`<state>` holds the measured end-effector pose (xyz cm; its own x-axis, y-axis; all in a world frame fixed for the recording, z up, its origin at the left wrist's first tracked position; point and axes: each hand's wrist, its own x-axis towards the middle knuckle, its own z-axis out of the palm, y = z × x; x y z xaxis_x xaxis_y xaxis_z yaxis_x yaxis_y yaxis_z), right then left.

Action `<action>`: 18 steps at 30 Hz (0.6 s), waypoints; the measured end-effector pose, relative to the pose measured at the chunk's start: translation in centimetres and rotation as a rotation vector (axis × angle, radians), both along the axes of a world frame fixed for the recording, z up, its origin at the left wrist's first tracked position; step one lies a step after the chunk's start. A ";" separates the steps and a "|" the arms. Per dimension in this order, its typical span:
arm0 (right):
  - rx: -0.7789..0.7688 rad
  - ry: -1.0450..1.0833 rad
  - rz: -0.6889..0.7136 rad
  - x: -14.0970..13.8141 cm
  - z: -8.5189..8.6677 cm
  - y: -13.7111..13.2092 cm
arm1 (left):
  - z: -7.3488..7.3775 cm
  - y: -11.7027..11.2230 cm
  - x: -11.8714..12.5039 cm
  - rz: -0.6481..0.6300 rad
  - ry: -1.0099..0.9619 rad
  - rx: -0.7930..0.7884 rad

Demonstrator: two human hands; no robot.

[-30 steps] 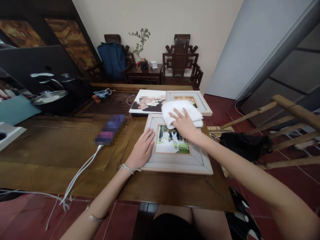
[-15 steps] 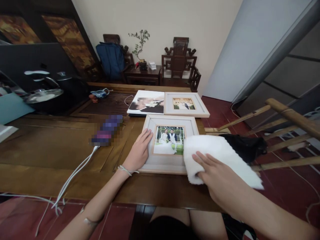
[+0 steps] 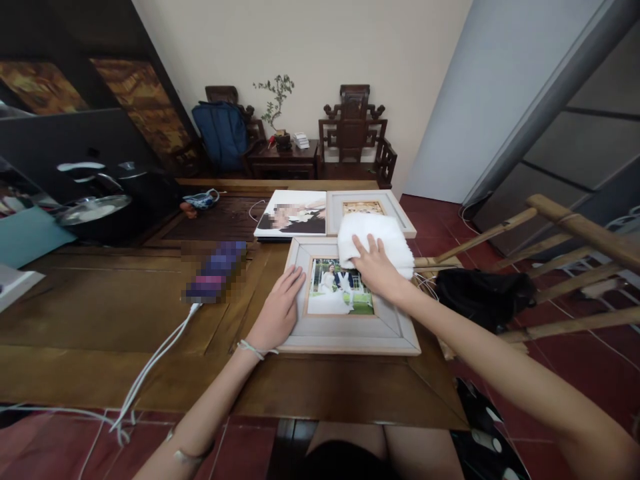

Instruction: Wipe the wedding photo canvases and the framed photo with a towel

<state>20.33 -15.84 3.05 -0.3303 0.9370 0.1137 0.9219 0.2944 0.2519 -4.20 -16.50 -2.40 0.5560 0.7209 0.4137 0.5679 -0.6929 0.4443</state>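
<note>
A light wooden picture frame (image 3: 345, 343) with a wide pale mat lies flat on the table, holding a photo (image 3: 341, 287) of a couple seated outdoors. My left hand (image 3: 280, 303) rests along its left edge, fingers stretched out flat on the border and thumb not clearly visible. At the upper right of the frame, my right hand (image 3: 375, 263) presses on a folded white towel (image 3: 395, 233), fingers spread over it. The towel hides the frame's upper right corner and overlaps the lower part of a second framed picture (image 3: 403, 212) behind.
Left of that second frame lies a white photo panel (image 3: 290, 200). A phone (image 3: 217, 270) with white cables (image 3: 155, 353) lies on the wooden table (image 3: 100, 307). A lidded pan (image 3: 95, 210) stands at left. A bamboo chair (image 3: 590, 230) and black bag (image 3: 480, 297) are at right.
My right hand has moved the towel up and away from the frame's lower right side to its upper right corner, uncovering the lower right corner. My left hand stays on the left edge.
</note>
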 end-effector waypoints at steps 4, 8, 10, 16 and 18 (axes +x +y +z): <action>-0.105 -0.057 -0.019 -1.8 0.8 -4.3 | 0.0 -0.1 0.1 0.011 0.011 0.001; -0.328 -0.063 0.085 -3.3 3.4 -10.5 | -0.2 -0.1 0.2 0.025 0.042 0.020; -0.434 -0.023 0.169 -3.6 4.5 -12.7 | -0.3 -0.1 0.2 0.031 0.050 0.027; -0.394 0.121 0.167 -3.1 3.0 -11.4 | -0.2 0.0 0.1 0.012 0.044 0.018; -0.297 0.151 0.122 -2.2 1.7 -8.5 | -0.2 0.0 0.0 0.006 0.037 0.015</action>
<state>18.08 -24.32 4.77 -0.4418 0.8913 -0.1020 0.8959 0.4443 0.0024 -4.16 -16.47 -2.59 0.5671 0.7181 0.4034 0.5876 -0.6959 0.4128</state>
